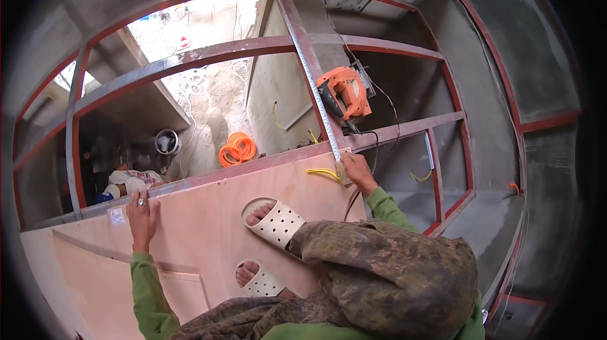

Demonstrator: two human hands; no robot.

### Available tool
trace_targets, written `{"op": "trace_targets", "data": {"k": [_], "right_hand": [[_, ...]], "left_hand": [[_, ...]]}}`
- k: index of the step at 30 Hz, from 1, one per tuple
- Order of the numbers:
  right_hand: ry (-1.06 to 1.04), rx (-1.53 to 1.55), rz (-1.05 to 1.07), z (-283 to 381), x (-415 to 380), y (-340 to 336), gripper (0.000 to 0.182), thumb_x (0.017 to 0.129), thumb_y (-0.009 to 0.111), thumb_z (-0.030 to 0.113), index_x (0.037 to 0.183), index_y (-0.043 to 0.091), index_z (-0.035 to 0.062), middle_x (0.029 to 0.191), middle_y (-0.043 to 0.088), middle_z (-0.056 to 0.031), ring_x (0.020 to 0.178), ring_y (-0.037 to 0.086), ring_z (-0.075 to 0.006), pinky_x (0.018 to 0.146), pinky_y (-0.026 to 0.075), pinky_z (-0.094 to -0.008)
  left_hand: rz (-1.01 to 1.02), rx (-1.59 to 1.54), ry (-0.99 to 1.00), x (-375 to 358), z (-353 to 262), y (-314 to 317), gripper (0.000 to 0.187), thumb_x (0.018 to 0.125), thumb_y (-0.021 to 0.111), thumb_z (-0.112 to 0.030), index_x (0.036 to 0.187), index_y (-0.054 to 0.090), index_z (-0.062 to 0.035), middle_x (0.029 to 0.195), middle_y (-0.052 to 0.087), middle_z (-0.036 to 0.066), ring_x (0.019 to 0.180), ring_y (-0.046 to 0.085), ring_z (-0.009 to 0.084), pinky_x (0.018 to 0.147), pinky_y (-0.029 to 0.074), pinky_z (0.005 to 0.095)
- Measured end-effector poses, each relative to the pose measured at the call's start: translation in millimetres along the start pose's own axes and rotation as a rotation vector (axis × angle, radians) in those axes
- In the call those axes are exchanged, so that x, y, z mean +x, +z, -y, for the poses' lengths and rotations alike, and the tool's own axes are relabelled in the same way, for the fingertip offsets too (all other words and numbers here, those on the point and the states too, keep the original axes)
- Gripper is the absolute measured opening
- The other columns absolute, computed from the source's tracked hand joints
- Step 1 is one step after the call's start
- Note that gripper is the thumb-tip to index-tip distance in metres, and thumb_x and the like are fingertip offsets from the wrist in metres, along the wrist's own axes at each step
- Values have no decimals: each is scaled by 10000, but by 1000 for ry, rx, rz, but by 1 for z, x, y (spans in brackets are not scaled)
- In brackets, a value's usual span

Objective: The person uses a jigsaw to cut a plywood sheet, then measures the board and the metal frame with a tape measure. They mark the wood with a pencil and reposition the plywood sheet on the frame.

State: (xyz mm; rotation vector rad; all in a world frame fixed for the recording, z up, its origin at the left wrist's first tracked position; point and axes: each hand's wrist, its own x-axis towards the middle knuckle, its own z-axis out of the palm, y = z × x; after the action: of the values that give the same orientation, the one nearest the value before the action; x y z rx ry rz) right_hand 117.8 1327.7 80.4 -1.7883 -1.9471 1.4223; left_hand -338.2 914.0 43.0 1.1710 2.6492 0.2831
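Right hand [359, 174]: fingers grasp the near end of a long silver metal ruler [314, 88], laid along a reddish steel beam [306, 46]. Left hand [143, 218]: fingers rest at the edge of a pale pink plywood sheet [202, 220]; grip cannot be determined. Orange-and-black power tool [353, 89] lies beside the ruler.

An orange coil [238, 150] lies on the floor [218, 97]. A white bucket [167, 142] is left of the coil, with a person [134, 180] in a light shirt farther left. Right of the coil, a yellow wire [276, 115] curls.
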Motion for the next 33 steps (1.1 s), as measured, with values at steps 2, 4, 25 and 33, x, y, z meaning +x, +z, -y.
{"op": "trace_targets", "data": {"k": [2,4,25,33], "right_hand": [[78,66,27,9,0,-1,355,913,493,276,807,628,-35,744,612,-94,661,585,-156,552,502,-365],[16,61,42,-2,8,2,346,919,492,270,802,627,-27,741,613,-85,639,588,-150,514,501,-354],[-225,116,26,38,-35,26,319,904,499,140,1100,657,-56,777,638,-93,716,559,-132,658,469,-313],[-221,-5,156,37,-30,6,385,890,549,212,1167,650,-36,980,680,-198,881,662,-258,790,513,-346]], "left_hand": [[1,-3,-6,-1,1,0,569,934,604,-356,1392,496,-36,1453,440,231,1352,395,397,1144,230,532],[0,-4,7,0,3,0,571,931,607,-350,1395,494,-37,1454,440,232,1349,398,400,1137,238,535],[311,-958,393,161,-391,-3,457,862,674,-270,1169,625,65,860,665,255,762,655,359,734,518,427],[43,-762,265,226,-508,81,465,823,721,-274,1073,569,87,926,661,280,908,661,425,809,510,472]]}}
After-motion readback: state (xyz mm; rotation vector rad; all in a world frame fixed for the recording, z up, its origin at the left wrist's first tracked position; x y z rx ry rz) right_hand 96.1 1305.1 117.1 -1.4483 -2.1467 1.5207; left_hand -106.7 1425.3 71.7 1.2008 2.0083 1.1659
